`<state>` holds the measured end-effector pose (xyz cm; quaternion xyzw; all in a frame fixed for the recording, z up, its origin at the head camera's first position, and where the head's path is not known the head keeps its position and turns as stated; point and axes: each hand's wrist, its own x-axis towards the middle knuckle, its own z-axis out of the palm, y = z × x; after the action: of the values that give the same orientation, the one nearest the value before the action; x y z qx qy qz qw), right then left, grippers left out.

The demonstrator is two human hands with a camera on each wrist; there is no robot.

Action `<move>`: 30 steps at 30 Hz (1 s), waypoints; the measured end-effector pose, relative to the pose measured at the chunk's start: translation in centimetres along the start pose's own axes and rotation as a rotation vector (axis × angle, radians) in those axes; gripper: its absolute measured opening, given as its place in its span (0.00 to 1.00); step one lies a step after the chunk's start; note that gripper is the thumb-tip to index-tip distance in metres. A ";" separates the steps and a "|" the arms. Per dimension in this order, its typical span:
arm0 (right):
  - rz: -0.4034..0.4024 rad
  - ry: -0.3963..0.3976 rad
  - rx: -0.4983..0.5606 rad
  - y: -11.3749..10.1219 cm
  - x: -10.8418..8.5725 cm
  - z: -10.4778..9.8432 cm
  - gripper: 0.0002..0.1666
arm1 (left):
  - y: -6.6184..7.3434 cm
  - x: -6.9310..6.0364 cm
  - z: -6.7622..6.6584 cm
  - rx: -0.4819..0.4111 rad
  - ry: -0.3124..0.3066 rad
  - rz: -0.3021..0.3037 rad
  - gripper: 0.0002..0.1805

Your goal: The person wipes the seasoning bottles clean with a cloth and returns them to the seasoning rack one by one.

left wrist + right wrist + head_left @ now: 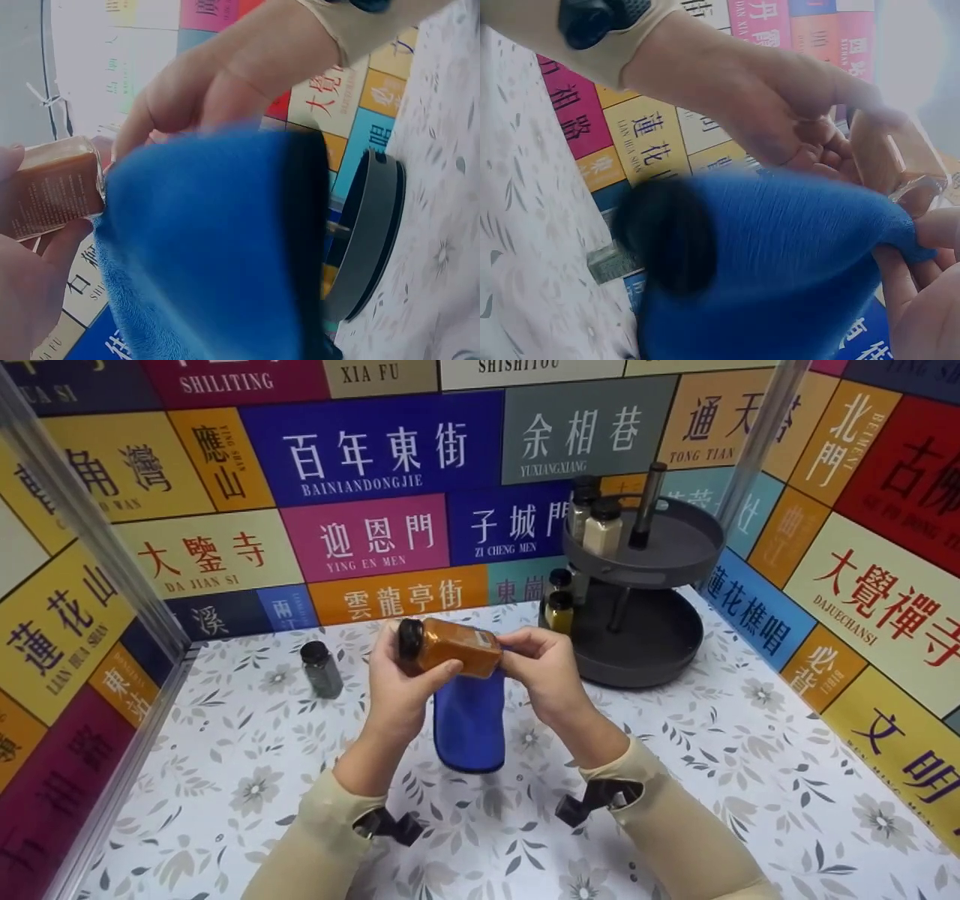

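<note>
In the head view my left hand (397,686) grips a jar of orange-brown powder (457,649) lying on its side, black lid to the left. My right hand (547,671) pinches a blue cloth (471,724) at the jar's base end, and the cloth hangs down below the jar. The right wrist view shows the cloth (780,247) bunched between the right fingertips (900,281), against the jar's base. Across the left wrist view the cloth (202,240) hides part of the right hand (202,97).
A dark-filled jar (322,670) with a black lid stands on the floral tabletop (262,795) at the left. At the back right is a two-tier black rack (637,660) with several jars on its left side. Panels with printed signs (375,450) surround the table.
</note>
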<state>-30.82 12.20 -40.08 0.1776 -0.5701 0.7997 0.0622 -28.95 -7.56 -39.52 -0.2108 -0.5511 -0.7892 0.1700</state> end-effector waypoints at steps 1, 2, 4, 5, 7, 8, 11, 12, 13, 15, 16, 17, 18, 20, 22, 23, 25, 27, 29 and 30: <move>0.009 -0.002 0.011 -0.2 0.0 -0.1 0.18 | 0.0 0.0 0.0 0.033 0.003 0.022 0.42; 0.017 -0.003 0.021 -0.4 0.0 -0.1 0.18 | 0.0 0.0 -0.1 0.061 0.008 0.044 0.41; 0.029 -0.009 0.046 -0.8 -0.1 -0.2 0.19 | -0.1 0.1 -0.2 0.087 0.018 0.072 0.39; 0.033 -0.010 0.055 -1.0 -0.2 -0.2 0.19 | -0.1 0.1 -0.3 0.088 0.020 0.079 0.38; 0.031 -0.006 0.069 -1.3 -0.3 -0.2 0.20 | -0.1 0.3 -0.5 0.079 0.014 0.079 0.36; 0.028 0.003 0.071 -1.4 -0.3 -0.2 0.20 | -0.1 0.4 -0.6 0.067 0.002 0.069 0.36; 0.016 0.037 0.084 -1.5 -0.3 0.0 0.20 | 0.0 0.5 -1.0 0.056 -0.040 0.023 0.36; 0.011 0.048 0.088 -1.4 -0.4 0.1 0.20 | 0.0 0.6 -1.2 0.060 -0.050 0.008 0.36; 0.006 0.058 0.089 -1.2 -0.4 0.2 0.20 | 0.0 0.7 -1.3 0.065 -0.056 -0.007 0.36; -0.006 0.075 0.090 -0.9 -0.4 0.3 0.19 | 0.1 0.8 -1.4 0.068 -0.059 -0.033 0.36; -0.014 0.083 0.083 -0.7 -0.3 0.4 0.18 | 0.1 0.8 -1.4 0.067 -0.061 -0.044 0.36; -0.021 0.092 0.075 -0.5 -0.3 0.4 0.17 | 0.1 0.8 -1.4 0.062 -0.066 -0.055 0.35; -0.024 0.103 0.067 -0.3 -0.2 0.3 0.17 | 0.0 0.8 -1.4 0.057 -0.072 -0.065 0.35; -0.026 0.122 0.054 0.1 0.0 0.1 0.16 | 0.0 0.7 -1.1 0.055 -0.089 -0.078 0.35; -0.023 0.135 0.042 0.2 0.3 -0.1 0.16 | -0.1 0.6 -0.9 0.060 -0.103 -0.078 0.34; -0.019 0.139 0.043 0.2 0.4 -0.2 0.16 | -0.2 0.6 -0.8 0.068 -0.108 -0.070 0.33; -0.015 0.136 0.045 0.0 0.5 -0.3 0.16 | -0.3 0.5 -0.7 0.093 -0.104 -0.040 0.33; -0.012 0.127 0.049 -0.4 0.5 -0.4 0.16 | -0.4 0.5 -0.7 0.112 -0.093 -0.002 0.32; -0.002 0.114 0.055 -0.7 0.4 -0.4 0.16 | -0.5 0.5 -0.9 0.129 -0.073 0.032 0.31; 0.005 0.105 0.056 -0.9 0.4 -0.4 0.16 | -0.6 0.5 -0.9 0.132 -0.063 0.042 0.30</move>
<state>-30.98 12.84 -39.29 0.1355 -0.5439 0.8238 0.0852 -29.85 -8.27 -40.01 -0.2354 -0.6027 -0.7403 0.1827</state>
